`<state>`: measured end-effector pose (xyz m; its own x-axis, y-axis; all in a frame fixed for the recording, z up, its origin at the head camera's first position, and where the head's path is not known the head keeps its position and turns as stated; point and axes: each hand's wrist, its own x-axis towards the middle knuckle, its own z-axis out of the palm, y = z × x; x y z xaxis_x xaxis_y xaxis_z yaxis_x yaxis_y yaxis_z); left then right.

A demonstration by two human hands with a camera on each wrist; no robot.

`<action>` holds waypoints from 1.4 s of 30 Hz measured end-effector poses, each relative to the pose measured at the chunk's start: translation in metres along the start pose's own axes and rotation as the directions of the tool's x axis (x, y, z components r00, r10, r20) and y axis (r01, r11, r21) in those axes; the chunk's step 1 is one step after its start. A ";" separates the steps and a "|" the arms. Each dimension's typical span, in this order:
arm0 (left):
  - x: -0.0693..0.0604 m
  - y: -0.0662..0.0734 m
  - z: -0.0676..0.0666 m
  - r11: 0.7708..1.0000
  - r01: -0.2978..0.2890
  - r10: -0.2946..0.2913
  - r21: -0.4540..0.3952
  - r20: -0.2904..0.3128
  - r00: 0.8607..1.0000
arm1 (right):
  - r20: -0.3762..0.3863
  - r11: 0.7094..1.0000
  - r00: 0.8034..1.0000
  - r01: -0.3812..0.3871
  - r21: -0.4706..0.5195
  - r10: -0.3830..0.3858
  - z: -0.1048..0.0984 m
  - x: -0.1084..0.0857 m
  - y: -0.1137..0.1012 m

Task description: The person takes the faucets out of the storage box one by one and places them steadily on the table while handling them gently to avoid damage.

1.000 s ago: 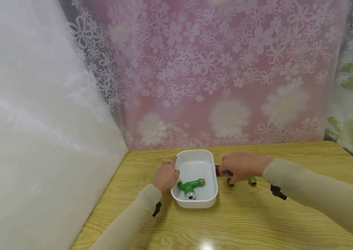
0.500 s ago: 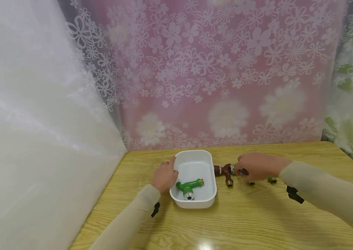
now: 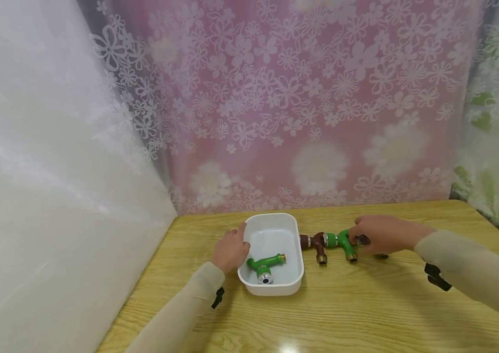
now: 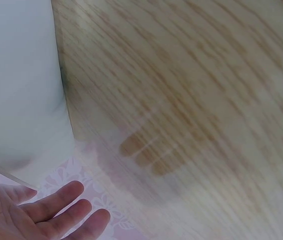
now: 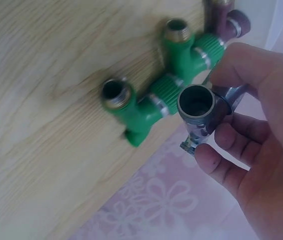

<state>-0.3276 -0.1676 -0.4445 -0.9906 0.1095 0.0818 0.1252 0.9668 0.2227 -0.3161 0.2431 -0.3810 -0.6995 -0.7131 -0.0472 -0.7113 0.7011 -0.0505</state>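
Observation:
My left hand [image 3: 230, 249] rests on the left rim of a white plastic basin [image 3: 272, 290], thumb and index finger over the edge. In the left wrist view, its other fingers [image 4: 66, 217] lie loose outside the wall. Inside the basin lies a green tap [image 3: 267, 264] with a silver collar. My right hand [image 3: 383, 234] holds a silver metal tap [image 5: 199, 107] between thumb and fingers, above the table. Below it, a brown tap [image 3: 320, 247], a green tap [image 3: 346, 245] and a second green tap [image 5: 126, 107] lie in a row; the hand largely hides the last in the head view.
The row of taps runs right from the basin's right wall along the wooden table [image 3: 342, 314]. A pink flowered curtain [image 3: 311, 98] hangs behind the back edge, and a white sheet [image 3: 64, 176] stands along the left.
My right hand has moved right along the row with the silver tap, uncovering the brown tap and then the first green tap. My left hand stays on the basin rim.

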 end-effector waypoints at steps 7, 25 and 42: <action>-0.003 0.000 -0.002 1.000 -0.006 0.006 -0.018 -0.001 1.000 | -0.001 0.999 0.999 -0.048 0.013 0.048 0.004 -0.014 0.015; -0.003 -0.001 0.000 1.000 -0.006 0.006 -0.009 -0.013 1.000 | -0.008 0.990 0.993 -0.117 0.082 0.118 0.020 -0.038 0.052; -0.001 0.000 -0.001 1.000 0.008 -0.008 -0.005 -0.005 1.000 | 0.092 0.978 0.982 -0.175 0.113 0.166 0.044 -0.042 0.074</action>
<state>-0.3265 -0.1676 -0.4440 -0.9913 0.1007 0.0849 0.1177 0.9665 0.2282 -0.3366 0.3247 -0.4264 -0.7983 -0.5843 -0.1461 -0.5651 0.8105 -0.1541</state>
